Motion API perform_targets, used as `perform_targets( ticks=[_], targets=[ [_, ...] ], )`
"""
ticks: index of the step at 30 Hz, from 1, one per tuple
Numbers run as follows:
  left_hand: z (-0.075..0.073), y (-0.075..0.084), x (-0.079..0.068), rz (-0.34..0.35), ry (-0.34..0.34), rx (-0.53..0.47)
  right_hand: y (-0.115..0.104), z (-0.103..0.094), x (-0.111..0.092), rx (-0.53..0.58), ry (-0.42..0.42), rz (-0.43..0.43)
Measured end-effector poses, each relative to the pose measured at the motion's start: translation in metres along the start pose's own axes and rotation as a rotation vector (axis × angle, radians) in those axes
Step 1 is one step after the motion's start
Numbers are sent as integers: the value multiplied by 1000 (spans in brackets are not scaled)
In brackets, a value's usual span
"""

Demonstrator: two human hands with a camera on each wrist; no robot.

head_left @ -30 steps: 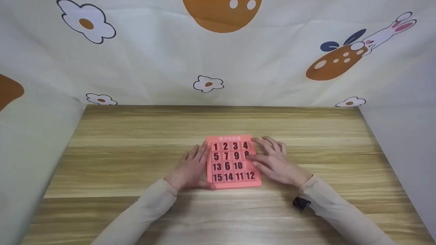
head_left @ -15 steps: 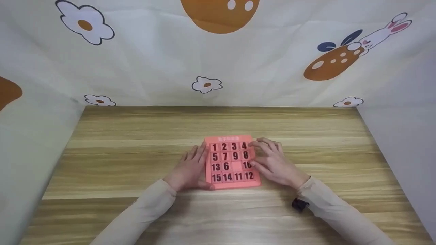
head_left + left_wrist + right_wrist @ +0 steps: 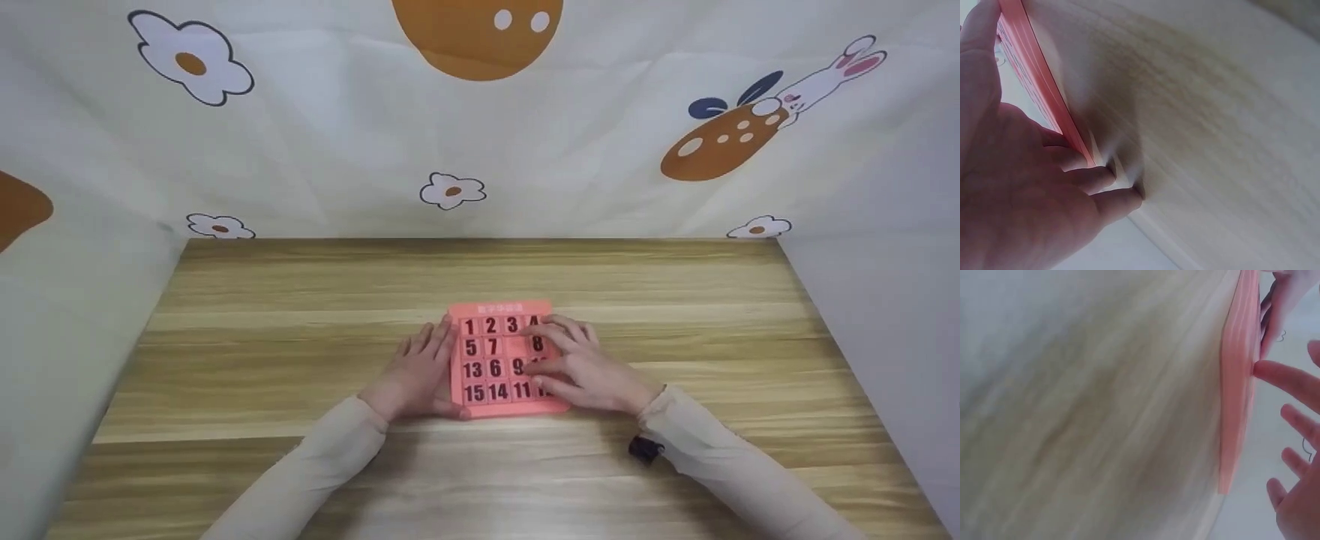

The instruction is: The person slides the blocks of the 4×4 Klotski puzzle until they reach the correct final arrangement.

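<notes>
A pink sliding number puzzle (image 3: 514,409) lies flat on the table in the head view. Its gap (image 3: 515,346) is in the second row, between tile 7 (image 3: 493,346) and tile 8 (image 3: 538,344). Below it sits tile 9 (image 3: 517,367). My left hand (image 3: 411,373) rests along the left edge, thumb at the near corner; the left wrist view shows its fingers fairly straight beside the pink side (image 3: 1044,79). My right hand (image 3: 592,369) reaches over the right side, fingers spread, partly covering tiles 4, 10 and 12. In the right wrist view one fingertip (image 3: 1259,369) touches the puzzle's face.
The wood-grain table (image 3: 300,285) surrounds the puzzle. Behind it hangs a pale cloth (image 3: 337,150) printed with flowers, with pale walls at both sides. A small black object (image 3: 646,450) is at the right sleeve's cuff.
Tile 10 has slid right into the fourth column, then tile 9 has moved down a row, leaving the gap above it. My right hand has shifted left over the puzzle; the left stays put.
</notes>
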State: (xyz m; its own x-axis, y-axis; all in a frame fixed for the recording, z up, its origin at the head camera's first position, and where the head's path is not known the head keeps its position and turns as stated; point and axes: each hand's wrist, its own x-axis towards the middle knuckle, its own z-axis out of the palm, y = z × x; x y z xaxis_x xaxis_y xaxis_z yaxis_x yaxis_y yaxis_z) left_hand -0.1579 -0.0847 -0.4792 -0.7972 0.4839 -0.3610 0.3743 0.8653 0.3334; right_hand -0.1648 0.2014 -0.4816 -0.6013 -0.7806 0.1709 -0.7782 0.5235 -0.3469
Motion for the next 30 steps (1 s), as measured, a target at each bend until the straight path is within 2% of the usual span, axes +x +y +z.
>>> perform_targets(
  ticks=[11,13,17,20,25,27,30],
  targets=[
    [0,-1,-1,4,-2,12,-13,12,23,-38,-95,107],
    [0,-1,-1,8,-1,11,-12,11,22,-58,-77,124],
    [-1,-1,-3,12,10,14,-9,6,16,-113,21,152],
    [-2,-2,-5,16,15,12,-9,6,12,-111,46,102],
    [-3,-1,-4,16,8,16,-12,11,12,-56,-18,-28],
    [-3,0,-3,24,10,17,-13,12,14,-62,-27,-20],
    [-3,0,-3,33,16,26,-14,12,17,-100,-25,51]
  ],
)
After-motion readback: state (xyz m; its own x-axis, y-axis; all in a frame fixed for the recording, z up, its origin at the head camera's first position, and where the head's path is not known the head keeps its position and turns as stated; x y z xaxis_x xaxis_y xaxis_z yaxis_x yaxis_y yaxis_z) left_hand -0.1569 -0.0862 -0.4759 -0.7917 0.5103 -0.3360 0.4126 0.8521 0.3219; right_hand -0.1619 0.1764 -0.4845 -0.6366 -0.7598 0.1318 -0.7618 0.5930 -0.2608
